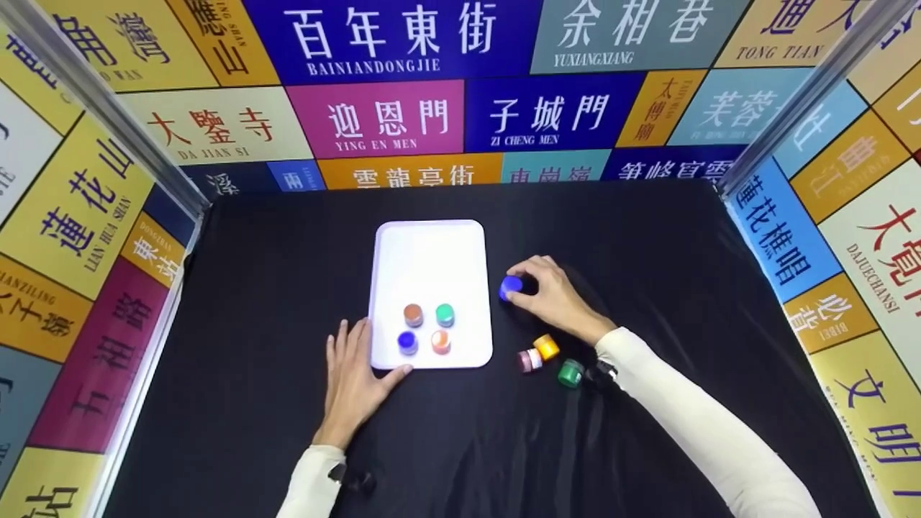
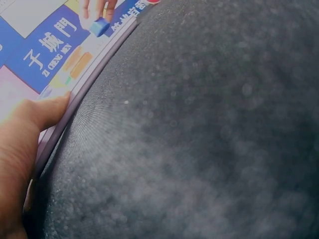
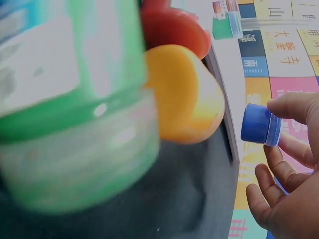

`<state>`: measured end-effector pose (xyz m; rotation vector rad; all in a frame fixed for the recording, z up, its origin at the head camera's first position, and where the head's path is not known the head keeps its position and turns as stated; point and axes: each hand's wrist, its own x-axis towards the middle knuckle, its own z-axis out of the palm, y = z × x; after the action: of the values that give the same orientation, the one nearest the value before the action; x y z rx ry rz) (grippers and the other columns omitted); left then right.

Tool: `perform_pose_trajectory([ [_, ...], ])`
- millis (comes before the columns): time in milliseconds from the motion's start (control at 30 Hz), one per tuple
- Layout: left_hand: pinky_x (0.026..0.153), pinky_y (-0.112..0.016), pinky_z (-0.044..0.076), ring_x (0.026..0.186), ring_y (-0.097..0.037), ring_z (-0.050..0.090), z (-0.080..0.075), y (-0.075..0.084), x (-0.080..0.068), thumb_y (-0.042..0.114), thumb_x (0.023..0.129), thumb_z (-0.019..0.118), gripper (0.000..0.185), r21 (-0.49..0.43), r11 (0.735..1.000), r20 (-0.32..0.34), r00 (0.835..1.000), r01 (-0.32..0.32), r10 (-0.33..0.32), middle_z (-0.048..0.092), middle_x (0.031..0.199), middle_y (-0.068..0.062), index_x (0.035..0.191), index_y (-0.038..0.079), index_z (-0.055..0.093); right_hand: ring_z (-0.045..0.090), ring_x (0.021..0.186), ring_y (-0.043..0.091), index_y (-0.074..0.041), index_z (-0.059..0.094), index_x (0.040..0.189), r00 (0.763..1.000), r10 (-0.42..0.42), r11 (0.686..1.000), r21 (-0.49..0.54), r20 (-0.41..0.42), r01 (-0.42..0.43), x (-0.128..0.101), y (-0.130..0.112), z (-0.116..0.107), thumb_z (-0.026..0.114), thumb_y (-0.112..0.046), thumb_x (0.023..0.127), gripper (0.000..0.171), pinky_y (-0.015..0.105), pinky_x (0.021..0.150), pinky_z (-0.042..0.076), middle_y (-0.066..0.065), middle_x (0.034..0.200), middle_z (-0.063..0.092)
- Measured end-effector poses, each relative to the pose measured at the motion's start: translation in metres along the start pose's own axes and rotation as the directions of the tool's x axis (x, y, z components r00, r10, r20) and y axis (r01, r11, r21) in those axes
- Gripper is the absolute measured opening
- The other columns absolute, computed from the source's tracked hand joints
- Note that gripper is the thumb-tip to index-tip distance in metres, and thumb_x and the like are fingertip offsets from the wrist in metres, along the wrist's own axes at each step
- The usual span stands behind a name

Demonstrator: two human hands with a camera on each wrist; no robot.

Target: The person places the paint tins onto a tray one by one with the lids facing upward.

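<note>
Just small blue-capped jar (image 1: 510, 287), pinched in right hand (image 1: 554, 296) beside tray (image 1: 430, 244).

1. Right hand (image 3: 286, 174) at lower right, fingertips pinching a blue-capped jar (image 3: 260, 125).
2. Close to the lens and blurred: green-capped jar (image 3: 75, 109) filling the left.
3. Behind it, yellow-capped jar (image 3: 187, 94) and red-capped jar (image 3: 172, 27).
4. White tray (image 3: 227, 74) edge beyond, on black cloth (image 3: 194, 199).

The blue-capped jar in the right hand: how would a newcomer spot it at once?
Find the white tray on the black cloth. Just off its right edge, the right hand pinches a blue-capped jar. The other blue one stands on the tray, untouched.
</note>
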<state>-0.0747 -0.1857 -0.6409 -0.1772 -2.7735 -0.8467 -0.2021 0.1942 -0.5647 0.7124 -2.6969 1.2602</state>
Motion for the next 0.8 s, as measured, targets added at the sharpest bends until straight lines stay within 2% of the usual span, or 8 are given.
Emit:
perform_pose_trajectory([
  [233,0.135,-0.065,0.005,0.165,-0.049,0.022,0.0,0.0,0.0,0.063,0.083,0.087,0.115,-0.003,1.0,0.013,1.0,0.01,-0.01,0.046,0.168,-0.022,0.167,-0.002,0.041,0.06,0.111,0.033,-0.002,0.078,0.119,0.999,-0.027,1.0,-0.006,0.034,0.027,0.01,-0.01,0.011,0.091,-0.012,0.089,0.035,0.044,0.099,0.051,0.012,0.114,0.074],
  [567,0.135,-0.066,0.007,0.164,-0.051,0.023,0.001,0.0,-0.001,0.061,0.083,0.088,0.114,-0.003,1.0,-0.004,1.0,-0.005,0.005,0.047,0.168,-0.023,0.166,-0.002,0.043,0.059,0.108,0.032,-0.002,0.078,0.117,0.994,-0.087,0.996,-0.014,0.064,0.088,0.021,-0.023,0.027,0.091,-0.012,0.089,0.032,0.044,0.097,0.051,0.011,0.111,0.073],
  [800,0.134,-0.068,0.008,0.163,-0.051,0.025,0.0,0.0,0.0,0.062,0.084,0.086,0.113,0.003,1.0,-0.016,1.0,-0.015,0.015,0.049,0.166,-0.023,0.164,-0.004,0.044,0.061,0.111,0.038,-0.001,0.077,0.116,0.989,-0.117,0.993,-0.009,0.087,0.119,0.029,-0.03,0.037,0.09,-0.01,0.089,0.031,0.046,0.1,0.052,0.013,0.111,0.073],
])
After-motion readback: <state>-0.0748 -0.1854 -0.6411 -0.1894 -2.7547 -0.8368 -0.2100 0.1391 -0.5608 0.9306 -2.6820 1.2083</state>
